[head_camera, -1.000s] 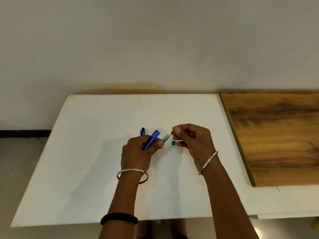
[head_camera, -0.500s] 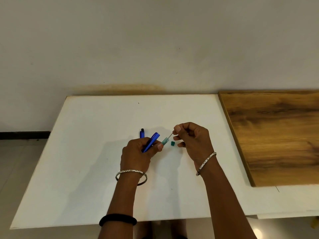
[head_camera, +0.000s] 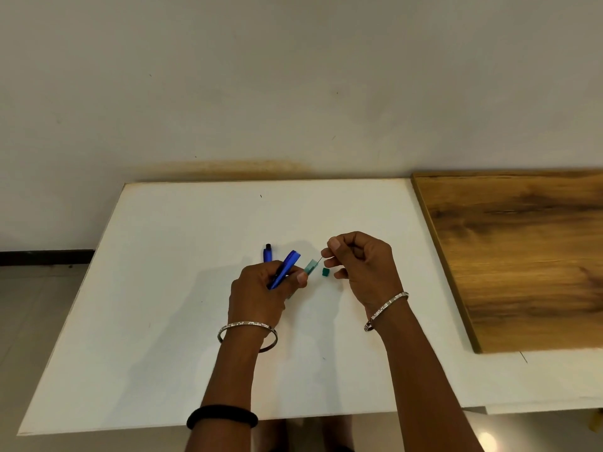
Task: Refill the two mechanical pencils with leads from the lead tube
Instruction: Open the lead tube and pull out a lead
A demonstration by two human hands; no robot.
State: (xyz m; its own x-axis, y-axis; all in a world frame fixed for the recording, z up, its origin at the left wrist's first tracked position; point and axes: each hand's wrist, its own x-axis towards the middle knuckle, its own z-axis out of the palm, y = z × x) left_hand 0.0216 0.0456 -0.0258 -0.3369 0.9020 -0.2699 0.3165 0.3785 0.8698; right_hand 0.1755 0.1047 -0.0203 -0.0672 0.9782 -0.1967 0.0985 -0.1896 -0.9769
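My left hand point(head_camera: 261, 291) grips a blue mechanical pencil point(head_camera: 287, 267) and a clear green lead tube point(head_camera: 310, 266), whose open end points up and to the right. My right hand point(head_camera: 362, 265) pinches a thin lead point(head_camera: 321, 258) between thumb and forefinger, the lead's lower end at the tube's mouth. The tube's small green cap point(head_camera: 325, 272) lies on the white table point(head_camera: 195, 256) between my hands. A second blue pencil point(head_camera: 267, 252) lies on the table behind my left hand, mostly hidden by it.
A wooden board point(head_camera: 522, 256) covers the table's right side, its left edge close to my right hand. A wall rises right behind the table. Floor shows past the table's left edge.
My right hand has drawn the lead further out of the tube, up and to the right. The left hand has stayed nearly still.
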